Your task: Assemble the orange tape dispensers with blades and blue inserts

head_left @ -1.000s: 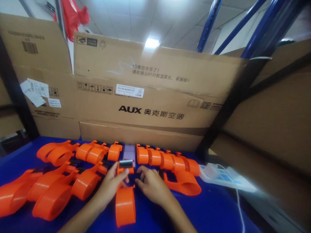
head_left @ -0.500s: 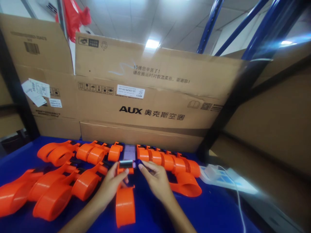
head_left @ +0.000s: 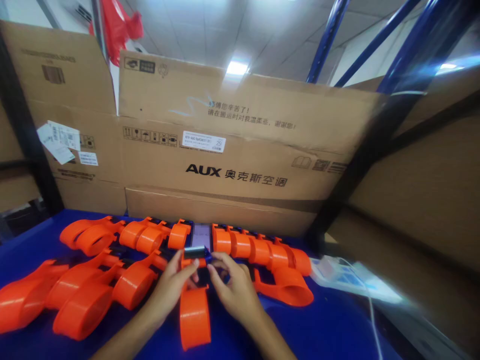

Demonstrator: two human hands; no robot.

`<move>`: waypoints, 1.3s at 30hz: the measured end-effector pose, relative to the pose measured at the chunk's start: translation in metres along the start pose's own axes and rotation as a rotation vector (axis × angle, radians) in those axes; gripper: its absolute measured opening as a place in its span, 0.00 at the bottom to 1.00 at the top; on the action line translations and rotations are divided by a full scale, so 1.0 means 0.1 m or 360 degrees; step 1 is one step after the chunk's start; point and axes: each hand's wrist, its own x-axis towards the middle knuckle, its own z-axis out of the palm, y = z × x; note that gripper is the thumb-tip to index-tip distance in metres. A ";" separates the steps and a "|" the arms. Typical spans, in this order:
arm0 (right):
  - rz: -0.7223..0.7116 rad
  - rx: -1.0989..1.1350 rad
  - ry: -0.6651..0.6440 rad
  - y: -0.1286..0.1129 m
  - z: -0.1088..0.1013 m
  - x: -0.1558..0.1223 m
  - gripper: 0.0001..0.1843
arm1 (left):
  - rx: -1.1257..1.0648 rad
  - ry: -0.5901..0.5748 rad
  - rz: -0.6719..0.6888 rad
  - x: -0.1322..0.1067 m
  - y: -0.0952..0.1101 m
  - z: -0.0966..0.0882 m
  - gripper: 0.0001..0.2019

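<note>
An orange tape dispenser (head_left: 195, 317) is in my left hand (head_left: 175, 280), whose thumb and fingers close round its head just below a dark roller with a pale upper edge (head_left: 195, 252). Its wide ring hangs down toward me. A small dark blue part (head_left: 208, 255) sits against the right end of that head. My right hand (head_left: 234, 282) pinches at this blue part with thumb and forefinger; the fingers behind are curled. Exactly how the blue part meets the head is too small to make out.
Several more orange dispensers (head_left: 84, 312) lie in rows on the blue table surface (head_left: 232, 340), left and right. A phone-like panel (head_left: 201, 236) stands behind my hands. A cardboard sheet (head_left: 157, 160) walls the back. A white power strip (head_left: 337, 275) with a cable lies right.
My right hand has moved slightly left, bringing the blue part from beside the dispenser's head up against its right end. My left hand keeps its hold.
</note>
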 end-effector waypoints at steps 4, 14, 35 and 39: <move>-0.0160 -0.0108 0.0011 0.07 0.03 -0.01 0.14 | 0.0002 -0.0002 0.0011 0.00 -0.01 -0.01 0.16; -0.0469 -0.0415 0.0210 0.12 0.09 -0.03 0.09 | -0.0045 -0.0009 0.0018 -0.03 0.03 0.02 0.17; -0.0132 0.0082 0.0292 0.00 -0.05 0.01 0.12 | -0.0258 -0.0085 -0.0196 -0.08 0.09 0.05 0.20; 0.0345 0.0806 0.0115 -0.05 -0.08 0.05 0.20 | -0.0371 -0.0270 -0.0372 -0.17 0.17 0.13 0.32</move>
